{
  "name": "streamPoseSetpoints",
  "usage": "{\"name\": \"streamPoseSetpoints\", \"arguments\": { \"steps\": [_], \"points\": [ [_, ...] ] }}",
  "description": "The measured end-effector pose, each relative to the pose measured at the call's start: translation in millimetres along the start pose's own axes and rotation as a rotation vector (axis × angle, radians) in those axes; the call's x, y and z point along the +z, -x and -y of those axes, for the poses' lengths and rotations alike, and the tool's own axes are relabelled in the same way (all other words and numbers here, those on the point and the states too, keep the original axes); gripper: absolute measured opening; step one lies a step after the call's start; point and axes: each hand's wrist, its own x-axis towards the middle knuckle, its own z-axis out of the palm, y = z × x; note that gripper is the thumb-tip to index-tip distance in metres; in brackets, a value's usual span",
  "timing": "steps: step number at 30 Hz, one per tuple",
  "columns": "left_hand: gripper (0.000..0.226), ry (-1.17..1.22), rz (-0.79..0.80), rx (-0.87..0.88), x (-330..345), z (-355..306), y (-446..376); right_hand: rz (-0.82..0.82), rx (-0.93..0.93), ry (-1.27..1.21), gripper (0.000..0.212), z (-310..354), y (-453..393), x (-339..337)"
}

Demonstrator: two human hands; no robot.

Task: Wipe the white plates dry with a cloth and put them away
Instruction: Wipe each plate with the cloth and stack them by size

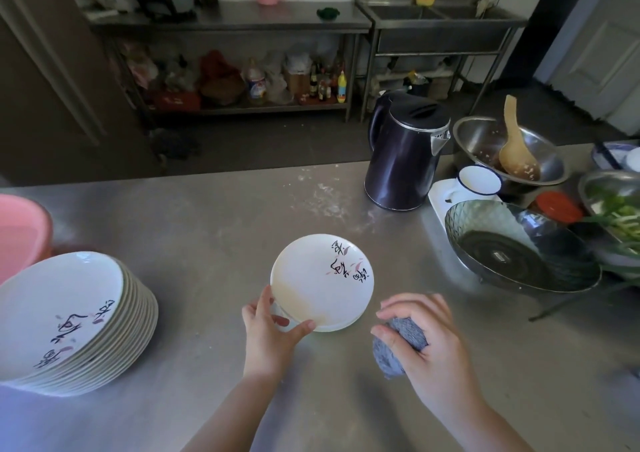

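Observation:
A small white plate (pixel 318 278) with black script and pink marks sits tilted on the steel table (pixel 207 216), with what looks like another plate under it. My left hand (pixel 270 330) grips its near-left rim, thumb on top. My right hand (pixel 426 337) holds a bunched blue-grey cloth (pixel 398 344) just right of the plate, not touching it. A tall stack of several white plates (pixel 72 316) with the same script stands at the left.
A dark kettle (pixel 401 153) stands behind the plate. At the right are a glass bowl (pixel 519 247), a metal colander with a wooden spoon (pixel 512 146), a white enamel mug (pixel 479 181) and greens. A pink basin (pixel 20 229) is at the far left.

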Motion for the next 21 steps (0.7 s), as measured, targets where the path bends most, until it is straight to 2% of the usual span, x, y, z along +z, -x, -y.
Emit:
{"name": "streamPoseSetpoints", "arguments": {
  "steps": [7,12,21],
  "points": [
    [0.073,-0.016,0.017,0.079,-28,5,44,0.008,0.031,-0.058,0.006,24,11,4],
    [0.065,-0.03,0.009,0.121,-64,23,83,0.138,0.085,-0.228,0.045,44,29,23],
    [0.055,-0.051,-0.157,0.141,-172,36,108,0.246,0.05,-0.292,0.054,99,43,102]
  ]
}}
